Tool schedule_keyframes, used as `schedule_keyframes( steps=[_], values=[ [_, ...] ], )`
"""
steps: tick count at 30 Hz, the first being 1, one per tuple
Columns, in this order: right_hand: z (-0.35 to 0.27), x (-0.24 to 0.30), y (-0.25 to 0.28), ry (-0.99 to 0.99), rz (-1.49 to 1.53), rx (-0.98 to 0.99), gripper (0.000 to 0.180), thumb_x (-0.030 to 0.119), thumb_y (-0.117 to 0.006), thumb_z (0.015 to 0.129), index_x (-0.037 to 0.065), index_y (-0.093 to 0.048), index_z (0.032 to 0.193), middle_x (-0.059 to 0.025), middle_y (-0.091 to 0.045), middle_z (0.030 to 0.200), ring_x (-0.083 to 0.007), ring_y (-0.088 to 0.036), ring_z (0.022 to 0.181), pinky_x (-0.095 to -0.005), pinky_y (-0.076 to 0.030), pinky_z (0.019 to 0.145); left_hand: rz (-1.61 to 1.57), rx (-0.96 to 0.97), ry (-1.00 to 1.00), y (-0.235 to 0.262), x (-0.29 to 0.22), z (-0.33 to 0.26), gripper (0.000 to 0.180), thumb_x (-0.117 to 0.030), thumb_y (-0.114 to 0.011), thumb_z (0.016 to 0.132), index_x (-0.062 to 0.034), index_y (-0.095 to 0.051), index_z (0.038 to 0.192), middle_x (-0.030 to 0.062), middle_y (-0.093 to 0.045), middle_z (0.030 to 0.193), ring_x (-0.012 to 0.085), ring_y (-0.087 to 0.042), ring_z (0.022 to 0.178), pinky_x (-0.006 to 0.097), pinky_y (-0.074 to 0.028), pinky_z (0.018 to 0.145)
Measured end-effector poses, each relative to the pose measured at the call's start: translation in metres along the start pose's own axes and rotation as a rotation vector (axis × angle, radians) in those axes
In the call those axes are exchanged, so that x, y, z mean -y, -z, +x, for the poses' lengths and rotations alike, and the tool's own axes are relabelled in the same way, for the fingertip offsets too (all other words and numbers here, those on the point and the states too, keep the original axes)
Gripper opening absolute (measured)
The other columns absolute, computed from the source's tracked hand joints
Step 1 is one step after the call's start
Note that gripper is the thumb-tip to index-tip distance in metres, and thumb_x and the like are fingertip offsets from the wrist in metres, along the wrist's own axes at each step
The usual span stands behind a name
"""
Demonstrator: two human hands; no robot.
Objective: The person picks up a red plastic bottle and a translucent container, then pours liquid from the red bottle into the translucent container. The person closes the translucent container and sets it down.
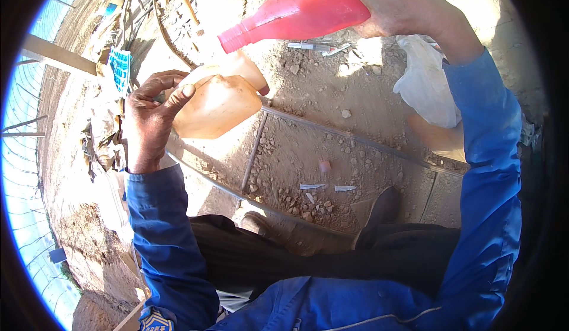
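since the red bottle [302,12] was tipped mouth-down at the jug [216,102], the pour wanted a steady tilt and the two openings kept lined up — no slop onto the dirt [308,147]. the right hand [391,2], top centre, wrapped the bottle's base; the left hand [148,120], left of centre, clasped the jug's side — the jug just below the bottle's mouth.

We grip a pale orange jug [216,105] in our left hand [148,123], while our right hand [403,5] tips a red bottle [302,12] (neck down) just above it, over stony ground [308,153].
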State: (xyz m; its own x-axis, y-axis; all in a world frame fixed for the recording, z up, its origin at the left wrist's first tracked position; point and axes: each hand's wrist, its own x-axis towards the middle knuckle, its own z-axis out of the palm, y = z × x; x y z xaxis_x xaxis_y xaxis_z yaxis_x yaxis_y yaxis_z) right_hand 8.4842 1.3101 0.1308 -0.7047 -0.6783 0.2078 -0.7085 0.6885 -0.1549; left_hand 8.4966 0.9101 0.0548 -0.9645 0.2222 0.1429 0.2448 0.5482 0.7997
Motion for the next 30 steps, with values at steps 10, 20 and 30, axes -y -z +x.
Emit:
schedule_keyframes(
  steps=[10, 20, 30],
  values=[
    [0.000, -0.022, -0.024, -0.016, -0.084, -0.041, 0.092, 0.011, -0.085, 0.064, 0.014, -0.056, 0.152, -0.0155, -0.068, 0.139, -0.0403, -0.066, 0.124, -0.0483, -0.056, 0.105, -0.073, -0.030, -0.105, -0.006, 0.006, 0.000, 0.031, -0.025, -0.092, 0.086, 0.0015, -0.081, 0.098, 0.0129, -0.079, 0.104, 0.0211, -0.072, 0.098, 0.037, -0.056, 0.089],
    [0.004, -0.016, -0.021, -0.088, -0.089, -0.031, 0.085, 0.005, -0.080, 0.067, 0.015, -0.058, 0.149, -0.0170, -0.070, 0.127, -0.0421, -0.069, 0.113, -0.0495, -0.060, 0.095, 0.019, -0.038, -0.083, -0.009, 0.015, 0.001, 0.032, -0.021, -0.092, 0.084, 0.0028, -0.080, 0.103, 0.0143, -0.078, 0.107, 0.0245, -0.073, 0.104, 0.039, -0.056, 0.095],
    [0.007, -0.010, -0.016, -0.025, -0.081, -0.077, 0.082, 0.004, -0.079, 0.067, 0.012, -0.059, 0.146, -0.0185, -0.069, 0.128, -0.0432, -0.068, 0.114, -0.0486, -0.059, 0.095, 0.049, -0.052, -0.077, -0.004, 0.011, -0.002, 0.037, -0.026, -0.092, 0.082, 0.0013, -0.080, 0.104, 0.0143, -0.079, 0.108, 0.0269, -0.075, 0.102, 0.040, -0.056, 0.094]
  ],
)
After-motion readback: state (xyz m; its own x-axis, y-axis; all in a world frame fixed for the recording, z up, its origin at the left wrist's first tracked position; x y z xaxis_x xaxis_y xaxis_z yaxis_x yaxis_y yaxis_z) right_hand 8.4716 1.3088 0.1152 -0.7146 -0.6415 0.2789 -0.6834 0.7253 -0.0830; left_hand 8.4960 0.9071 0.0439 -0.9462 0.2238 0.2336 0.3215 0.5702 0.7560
